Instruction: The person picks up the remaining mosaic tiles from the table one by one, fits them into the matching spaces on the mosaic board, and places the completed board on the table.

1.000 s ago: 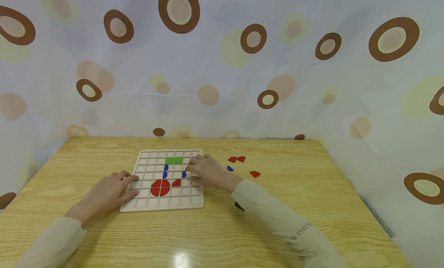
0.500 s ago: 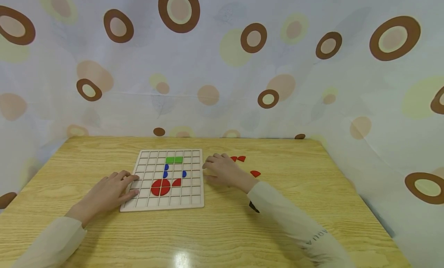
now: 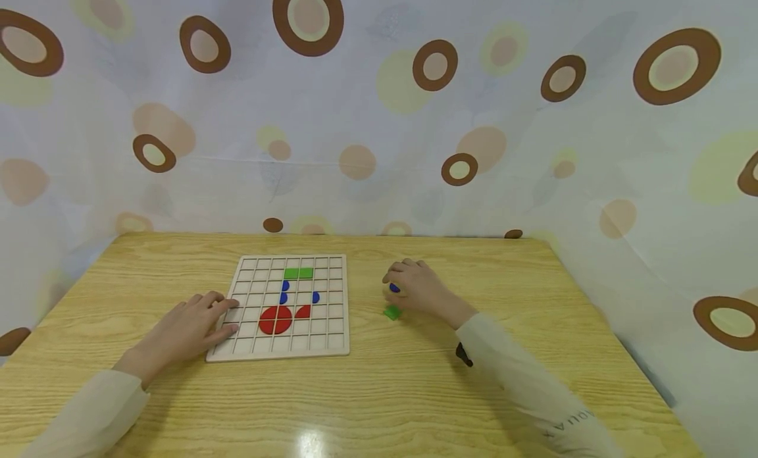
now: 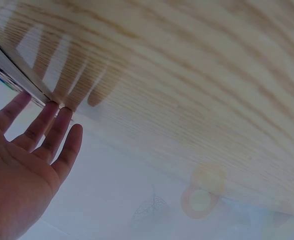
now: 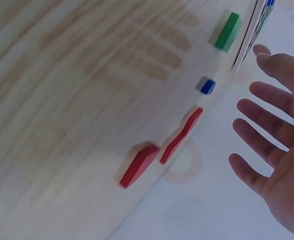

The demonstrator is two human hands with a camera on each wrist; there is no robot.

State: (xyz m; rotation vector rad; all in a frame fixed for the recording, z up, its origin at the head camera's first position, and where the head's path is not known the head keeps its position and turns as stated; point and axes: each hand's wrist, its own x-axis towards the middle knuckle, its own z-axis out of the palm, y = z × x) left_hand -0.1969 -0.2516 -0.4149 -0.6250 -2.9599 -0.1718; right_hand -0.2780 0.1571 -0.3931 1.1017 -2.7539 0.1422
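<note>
A pale square grid board [image 3: 328, 343] lies on the table. On it sit green squares [image 3: 298, 273], several blue half-circles [image 3: 283, 298], a red disc [image 3: 275, 320] of joined pieces and one red quarter-circle [image 3: 303, 311]. My left hand [image 3: 195, 326] rests its fingers on the board's left edge; the left wrist view shows that hand [image 4: 32, 155] with fingers spread at the edge. Over the loose pieces, right of the board, hovers my right hand [image 3: 417, 288], holding nothing. A loose blue half-circle [image 3: 394, 287] shows under its fingers, a green piece [image 3: 392, 312] beside its thumb side.
In the right wrist view several red pieces [image 5: 140, 165] lie on the table near the blue piece [image 5: 208, 86] and the green piece [image 5: 229, 32]; in the head view the right hand hides the red ones. A patterned cloth [image 3: 367, 116] hangs behind the wooden table [image 3: 355, 405].
My right hand has moved right, off the board and over the loose pieces. The green piece has come into view, while the red ones are now covered. My left hand stays put.
</note>
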